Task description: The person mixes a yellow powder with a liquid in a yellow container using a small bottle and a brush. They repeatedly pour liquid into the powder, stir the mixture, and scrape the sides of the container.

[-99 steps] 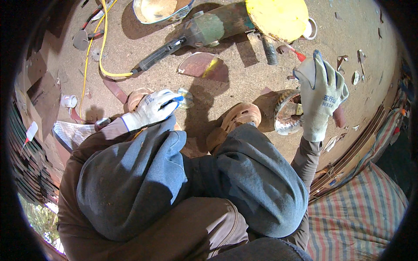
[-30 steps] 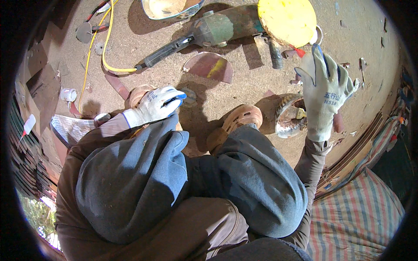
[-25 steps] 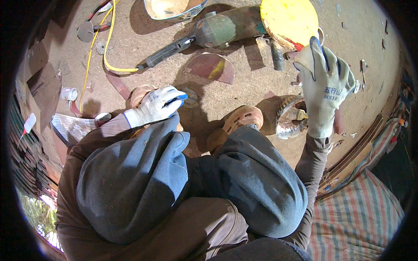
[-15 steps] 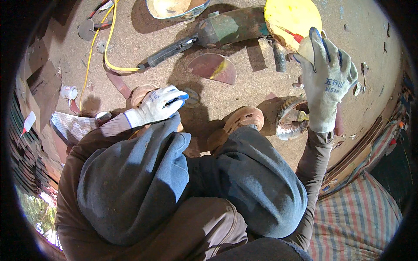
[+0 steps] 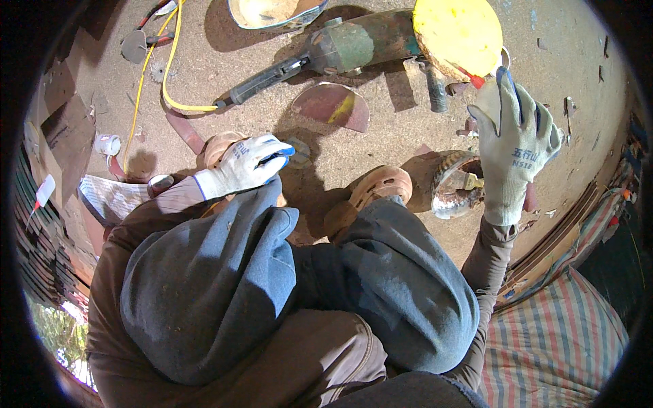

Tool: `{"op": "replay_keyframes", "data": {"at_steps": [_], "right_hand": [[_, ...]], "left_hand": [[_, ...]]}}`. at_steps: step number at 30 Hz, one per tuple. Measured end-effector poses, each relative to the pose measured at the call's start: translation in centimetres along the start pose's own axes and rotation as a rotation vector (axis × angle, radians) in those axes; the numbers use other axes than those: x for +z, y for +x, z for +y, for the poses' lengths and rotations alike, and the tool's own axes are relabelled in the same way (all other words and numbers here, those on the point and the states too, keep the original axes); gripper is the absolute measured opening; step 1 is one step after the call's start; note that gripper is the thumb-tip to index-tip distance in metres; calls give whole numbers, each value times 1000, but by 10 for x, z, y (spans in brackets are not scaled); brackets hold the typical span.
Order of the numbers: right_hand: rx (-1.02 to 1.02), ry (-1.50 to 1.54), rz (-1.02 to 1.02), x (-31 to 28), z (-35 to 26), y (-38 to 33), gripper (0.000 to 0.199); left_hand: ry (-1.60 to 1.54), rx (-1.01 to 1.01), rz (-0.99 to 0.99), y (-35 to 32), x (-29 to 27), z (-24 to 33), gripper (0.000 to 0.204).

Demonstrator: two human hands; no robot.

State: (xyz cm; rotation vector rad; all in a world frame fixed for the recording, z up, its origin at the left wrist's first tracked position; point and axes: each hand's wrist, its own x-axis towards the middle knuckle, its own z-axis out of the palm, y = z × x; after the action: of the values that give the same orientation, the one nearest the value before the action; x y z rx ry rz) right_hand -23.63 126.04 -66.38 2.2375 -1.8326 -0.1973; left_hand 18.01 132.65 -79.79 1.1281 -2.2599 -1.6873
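My right hand, in a white glove with blue-coated fingertips, is closed around a small whitish bottle with a red tapered nozzle. The fingers partly hide the bottle. Its nozzle tip is at the near edge of a round yellow disc, on the head end of an angle grinder lying on the floor. My left hand, gloved alike, rests by my left knee. Its fingers are loosely bent with a gap from the thumb, and nothing shows in them.
A half-round reddish abrasive piece lies before my feet. A rusty-rimmed can with a brush handle stands beside my right shoe. A yellow cord runs at left. A bowl of powder is at the back, a striped sack at right.
My right hand has drawn back toward me with the bottle, and the red nozzle has moved from over the yellow disc to its near edge. The left hand stays put.
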Motion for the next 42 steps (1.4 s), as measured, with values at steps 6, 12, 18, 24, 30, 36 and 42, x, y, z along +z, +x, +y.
{"op": "replay_keyframes", "data": {"at_steps": [6,12,18,24,30,36,42], "right_hand": [[-19,71,31,19,8,11,66],[39,67,48,14,13,8,66],[190,255,123,15,18,-9,70],[284,282,124,12,37,-38,71],[302,356,159,29,57,-60,72],[358,346,189,35,61,-67,71],[402,353,146,44,67,-69,72]], "left_hand": [[-9,39,27,0,0,-1,29],[116,321,72,53,-52,62,33],[164,287,432,226,-136,118,45],[164,282,227,362,-123,127,33],[201,171,284,358,-113,116,38],[270,-79,243,309,-111,121,40],[-50,-294,-14,266,-94,119,45]]}}
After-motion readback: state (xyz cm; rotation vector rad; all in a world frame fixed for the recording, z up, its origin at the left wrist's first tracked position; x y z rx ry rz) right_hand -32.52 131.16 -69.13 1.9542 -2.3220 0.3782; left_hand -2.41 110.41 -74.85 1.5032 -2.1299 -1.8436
